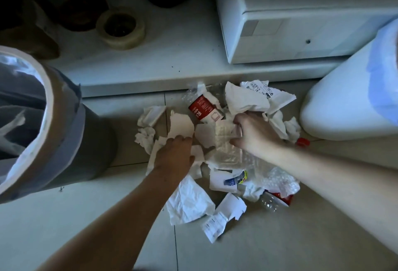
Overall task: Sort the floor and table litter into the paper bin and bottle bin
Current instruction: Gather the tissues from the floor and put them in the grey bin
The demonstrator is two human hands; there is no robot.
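A heap of litter lies on the tiled floor: torn and crumpled white paper [189, 201], receipts [217, 223], a crushed bottle with a red label [202, 109], a flattened clear plastic bottle [226, 141] and another crushed bottle [275, 200] at the lower right. My left hand [174, 154] rests on the left side of the heap, fingers curled onto torn paper scraps [183, 126]. My right hand [254, 133] is spread over the clear plastic bottle, its fingertips under the edge of a big crumpled sheet [245, 98]. A grey lined bin [64, 120] stands left, a white bin [344, 102] with a blue liner right.
A low white ledge [172, 55] runs behind the heap, carrying a tape roll [120, 27], dark objects and a white box [301, 23]. A red bottle cap [302, 141] lies by the white bin. Bare tiles extend toward me.
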